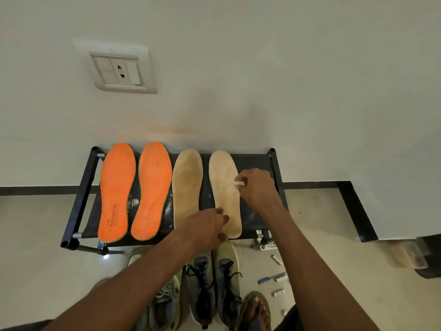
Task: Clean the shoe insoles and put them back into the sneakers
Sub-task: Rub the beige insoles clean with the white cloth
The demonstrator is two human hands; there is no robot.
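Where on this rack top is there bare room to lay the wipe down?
The black rack has bare fabric right of the right tan insole, beyond the right hand. A narrower strip lies between the tan insoles. The orange insoles crowd the left; the left hand covers the front middle.

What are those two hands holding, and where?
The right hand pinches a small white wad at its fingers. The left hand grips the rightmost tan insole near its heel.
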